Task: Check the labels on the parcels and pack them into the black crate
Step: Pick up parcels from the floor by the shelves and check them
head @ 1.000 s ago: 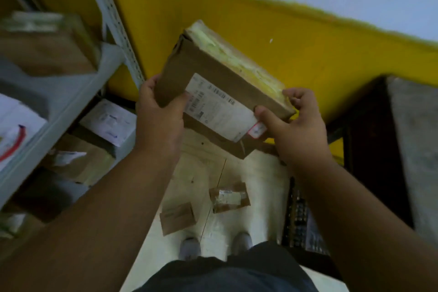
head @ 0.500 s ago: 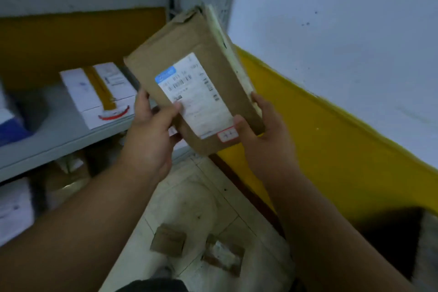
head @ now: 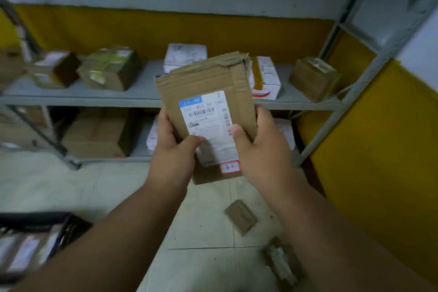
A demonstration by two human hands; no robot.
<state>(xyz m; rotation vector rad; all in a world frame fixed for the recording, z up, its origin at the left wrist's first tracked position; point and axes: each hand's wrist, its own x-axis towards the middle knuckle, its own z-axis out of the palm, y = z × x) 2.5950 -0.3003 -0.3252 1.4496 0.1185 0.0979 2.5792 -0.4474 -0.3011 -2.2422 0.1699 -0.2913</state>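
I hold a flat brown cardboard parcel [head: 203, 87] upright in front of me, its white shipping label with a blue header facing the camera. My left hand [head: 173, 152] grips its lower left edge, thumb across the label's bottom. My right hand [head: 263, 149] grips the lower right edge, thumb on the label. A small red-bordered sticker sits at the parcel's bottom. The black crate [head: 35, 218] lies at the lower left on the floor, with several labelled parcels inside it.
A grey metal shelf rack [head: 83, 98] stands ahead, with brown and white boxes on its middle and lower shelves. Two small brown parcels [head: 240, 219] lie on the tiled floor near my right arm. A yellow wall [head: 379, 149] is on the right.
My view has swung left from the yellow wall to face the shelf rack. The parcel has turned upright in both hands, and the black crate has come into sight at lower left.
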